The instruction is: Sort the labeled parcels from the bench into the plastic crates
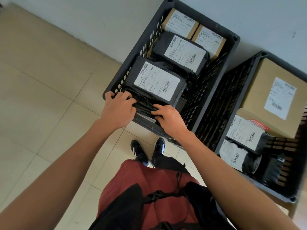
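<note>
A black poly-bag parcel with a white label [156, 82] lies at the near end of the dark plastic crate [232, 47] on the floor. My left hand [118, 110] and my right hand [167, 118] both grip the crumpled near edge of this parcel, fingers curled into the black plastic. Behind it in the same crate lie a second black labeled parcel [182, 52] and two brown cardboard boxes [179, 24], [210, 40] with labels.
A second dark crate [232, 105] stands to the right, holding a large brown box [274, 97] and two black labeled bags [245, 135], [235, 155]. Both crates sit against a pale wall on beige floor tiles. My feet stand just before the left crate.
</note>
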`<state>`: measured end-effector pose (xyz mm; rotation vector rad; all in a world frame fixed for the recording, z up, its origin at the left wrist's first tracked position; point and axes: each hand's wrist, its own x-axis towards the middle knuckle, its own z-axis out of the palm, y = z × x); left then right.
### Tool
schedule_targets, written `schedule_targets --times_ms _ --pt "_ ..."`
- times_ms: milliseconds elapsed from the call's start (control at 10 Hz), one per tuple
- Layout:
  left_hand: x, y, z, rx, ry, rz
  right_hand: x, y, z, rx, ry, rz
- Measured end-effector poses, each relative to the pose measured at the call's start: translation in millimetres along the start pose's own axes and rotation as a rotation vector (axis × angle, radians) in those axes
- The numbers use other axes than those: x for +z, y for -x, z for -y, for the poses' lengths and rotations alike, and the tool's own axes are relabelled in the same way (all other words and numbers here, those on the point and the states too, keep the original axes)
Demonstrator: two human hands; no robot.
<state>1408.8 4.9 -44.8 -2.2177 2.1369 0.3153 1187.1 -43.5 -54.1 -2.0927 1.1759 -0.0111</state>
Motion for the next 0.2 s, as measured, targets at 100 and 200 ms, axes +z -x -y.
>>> schedule_targets --times_ms 100,200 --pt "1.5 -0.1 -1.5 -0.014 0.062 -0.057 0.9 7.9 4.9 0.007 -0.013 -0.021" --pt "-1.4 -2.4 -2.8 -0.021 0.155 -0.121 2.1 18.7 3.4 0.063 -0.083 -0.163"
